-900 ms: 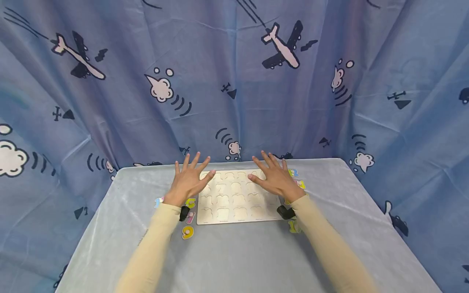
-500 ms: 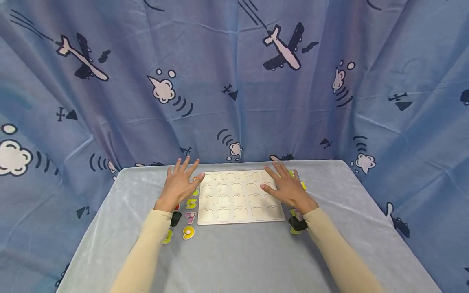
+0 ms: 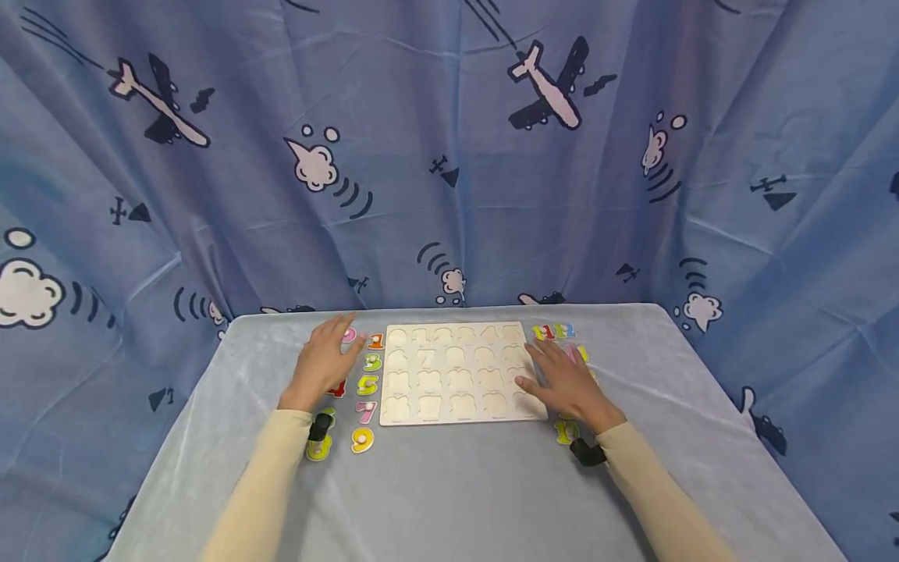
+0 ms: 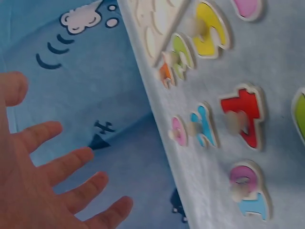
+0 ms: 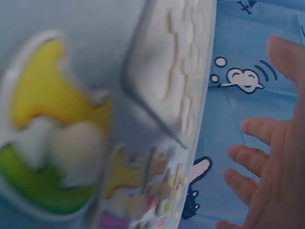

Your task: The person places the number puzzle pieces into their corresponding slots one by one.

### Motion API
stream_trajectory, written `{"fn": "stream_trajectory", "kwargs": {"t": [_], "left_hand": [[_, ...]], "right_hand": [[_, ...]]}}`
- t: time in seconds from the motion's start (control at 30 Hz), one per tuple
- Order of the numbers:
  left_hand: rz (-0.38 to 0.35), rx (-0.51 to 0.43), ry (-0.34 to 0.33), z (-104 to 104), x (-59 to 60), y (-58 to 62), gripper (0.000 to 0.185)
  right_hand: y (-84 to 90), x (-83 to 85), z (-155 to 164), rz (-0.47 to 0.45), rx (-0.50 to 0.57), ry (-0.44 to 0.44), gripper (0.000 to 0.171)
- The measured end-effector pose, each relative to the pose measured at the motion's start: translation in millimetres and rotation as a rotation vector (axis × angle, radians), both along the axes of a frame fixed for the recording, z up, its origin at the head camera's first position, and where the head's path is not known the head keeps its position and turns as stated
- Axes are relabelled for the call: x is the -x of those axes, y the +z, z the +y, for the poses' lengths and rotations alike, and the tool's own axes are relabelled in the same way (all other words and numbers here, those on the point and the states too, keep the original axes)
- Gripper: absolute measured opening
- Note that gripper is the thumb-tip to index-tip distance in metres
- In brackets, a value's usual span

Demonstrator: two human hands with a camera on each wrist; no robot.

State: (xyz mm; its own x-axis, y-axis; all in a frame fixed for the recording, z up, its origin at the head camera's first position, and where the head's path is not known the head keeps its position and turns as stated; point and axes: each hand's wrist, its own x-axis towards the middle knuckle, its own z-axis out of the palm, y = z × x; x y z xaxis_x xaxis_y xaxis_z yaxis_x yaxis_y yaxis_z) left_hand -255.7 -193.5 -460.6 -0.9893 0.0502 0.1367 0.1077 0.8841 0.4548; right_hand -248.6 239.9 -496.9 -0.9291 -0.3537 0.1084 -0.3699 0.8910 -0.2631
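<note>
My left hand (image 3: 319, 363) hovers over the number pieces left of the wooden puzzle board (image 3: 444, 390), holding nothing. Its fingers are spread in the left wrist view, where a red 4 (image 4: 250, 107) with a peg knob lies on the cloth. Beside the board runs a column: an orange 1 (image 3: 375, 341), a green 3 (image 3: 372, 362), a 5 (image 3: 367, 385), a pink 7 (image 3: 365, 411) and a yellow 9 (image 3: 362, 440). My right hand (image 3: 570, 382), fingers extended and holding nothing, overlaps the board's right edge and hides several pieces there.
The board has rows of shallow cut-out recesses. Near its far right corner lie an 11 (image 3: 544, 332) and a 12 (image 3: 565, 331). Close to the right wrist camera is a yellow and green piece (image 5: 47, 86). A blue patterned curtain (image 3: 393, 156) hangs behind the grey cloth-covered table (image 3: 449, 499).
Both hands have drawn apart and back from the board, the left to the left, the right to the right. More of the board and of the left number pieces shows now.
</note>
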Motion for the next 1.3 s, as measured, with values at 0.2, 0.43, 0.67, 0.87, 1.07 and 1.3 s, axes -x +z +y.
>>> {"fn": "stream_trajectory", "kwargs": {"t": [0.2, 0.43, 0.67, 0.87, 1.07, 1.3], "left_hand": [[-0.025, -0.053, 0.033, -12, 1.9, -5.7, 0.058], [-0.071, -0.089, 0.078, -27, 9.6, -10.9, 0.056], [-0.058, -0.192, 0.112, -45, 22.4, -18.5, 0.050], [-0.044, -0.291, 0.099, -55, 35.4, -23.1, 0.043], [-0.057, -0.316, 0.099, -56, 53.9, -33.2, 0.038], [-0.131, -0.297, 0.115, -48, 74.0, -49.1, 0.032]], "right_hand": [[-9.9, -8.6, 9, -0.008, -0.043, 0.012, 0.082], [-20.7, -17.6, 14, -0.004, -0.077, 0.025, 0.083], [-23.9, -19.3, 12, -0.004, -0.093, 0.018, 0.085], [-26.2, -21.6, 11, -0.015, -0.117, 0.023, 0.086], [-27.5, -22.9, 11, -0.014, -0.134, 0.017, 0.086], [-24.6, -23.3, 11, -0.019, -0.132, 0.016, 0.085]]}}
